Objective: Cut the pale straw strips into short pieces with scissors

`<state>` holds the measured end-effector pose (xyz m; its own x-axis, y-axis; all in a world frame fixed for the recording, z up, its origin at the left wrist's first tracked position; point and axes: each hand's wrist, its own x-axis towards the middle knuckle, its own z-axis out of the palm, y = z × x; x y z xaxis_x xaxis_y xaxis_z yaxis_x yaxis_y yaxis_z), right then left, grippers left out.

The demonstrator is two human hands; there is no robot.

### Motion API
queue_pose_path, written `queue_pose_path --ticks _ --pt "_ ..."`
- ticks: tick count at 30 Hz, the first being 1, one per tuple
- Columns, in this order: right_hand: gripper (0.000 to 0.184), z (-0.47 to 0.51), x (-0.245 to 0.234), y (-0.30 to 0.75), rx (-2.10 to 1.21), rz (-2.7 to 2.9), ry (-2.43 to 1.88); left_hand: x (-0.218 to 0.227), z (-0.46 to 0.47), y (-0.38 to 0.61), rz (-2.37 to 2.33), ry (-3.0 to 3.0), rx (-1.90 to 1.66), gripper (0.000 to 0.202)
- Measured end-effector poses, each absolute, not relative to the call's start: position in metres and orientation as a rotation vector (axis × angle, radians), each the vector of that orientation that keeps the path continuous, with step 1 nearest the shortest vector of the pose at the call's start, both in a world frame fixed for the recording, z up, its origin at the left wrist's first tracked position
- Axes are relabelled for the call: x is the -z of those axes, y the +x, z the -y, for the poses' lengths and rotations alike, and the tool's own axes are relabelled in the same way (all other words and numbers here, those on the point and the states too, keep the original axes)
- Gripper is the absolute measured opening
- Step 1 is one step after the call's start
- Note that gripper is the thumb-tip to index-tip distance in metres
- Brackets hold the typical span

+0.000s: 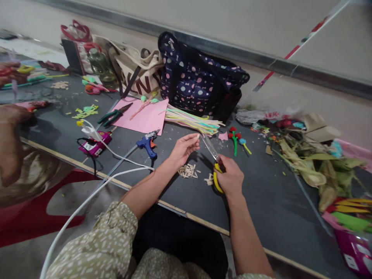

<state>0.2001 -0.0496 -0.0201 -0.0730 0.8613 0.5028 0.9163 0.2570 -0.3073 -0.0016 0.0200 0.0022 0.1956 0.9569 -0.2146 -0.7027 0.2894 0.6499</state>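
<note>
My left hand (pixel 186 148) is closed in a pinch, with the tip of a small pale piece (pixel 198 136) showing between thumb and fingertips. In my right hand (pixel 231 175) is a pair of scissors (pixel 210 146) with yellow handles. Its blades point up and to the left, their tips close to the pinched piece. Below my hands lies a pile of short cream-coloured cut pieces (pixel 188 171). A smaller heap of similar pieces (pixel 209 179) lies beside the scissors' handle, partly hidden by it.
Behind my hands lie a bundle of pastel fuzzy stems (pixel 192 120), pink paper (pixel 139 119) and a blue glue gun (pixel 147 144). Pliers (pixel 114 114) and a purple power strip (pixel 95 144) with a white cord are leftward. Dried husks (pixel 314 166) lie right. Another person's hand (pixel 13 120) works far left.
</note>
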Motion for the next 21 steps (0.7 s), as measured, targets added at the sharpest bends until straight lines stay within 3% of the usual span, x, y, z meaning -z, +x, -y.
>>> queue_pose_path --ticks 21 --pt "0.036 0.0508 0.0208 0.1983 0.211 1.986 -1.652 -0.0067 -0.0167 0.0013 -0.716 0.543 -1.248 0.03"
